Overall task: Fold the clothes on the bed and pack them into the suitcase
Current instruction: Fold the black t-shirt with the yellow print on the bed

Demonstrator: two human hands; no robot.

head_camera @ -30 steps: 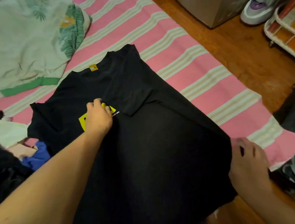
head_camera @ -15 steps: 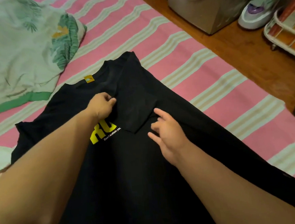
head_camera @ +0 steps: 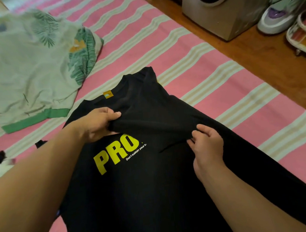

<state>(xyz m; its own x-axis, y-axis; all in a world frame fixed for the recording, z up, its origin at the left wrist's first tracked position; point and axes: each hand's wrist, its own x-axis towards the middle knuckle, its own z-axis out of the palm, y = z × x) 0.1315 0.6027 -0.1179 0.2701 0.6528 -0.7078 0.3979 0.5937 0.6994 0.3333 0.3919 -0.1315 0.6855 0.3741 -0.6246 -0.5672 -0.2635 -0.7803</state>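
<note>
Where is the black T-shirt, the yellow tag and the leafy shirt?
black T-shirt (head_camera: 155,198): head view, plain front below the print.
yellow tag (head_camera: 108,94): head view, label inside the collar.
leafy shirt (head_camera: 26,71): head view, pale middle.

Two bare forearms enter from the seven and five o'clock edges, with no sleeve, watch, bracelet or ring showing on either. The left hand (head_camera: 99,124) shows a short, rounded thumbnail at its two o'clock side. The right hand (head_camera: 206,146) is likewise bare, with short nails.

head cam | looks forward-down | close over bed (head_camera: 190,61) | single view
</note>
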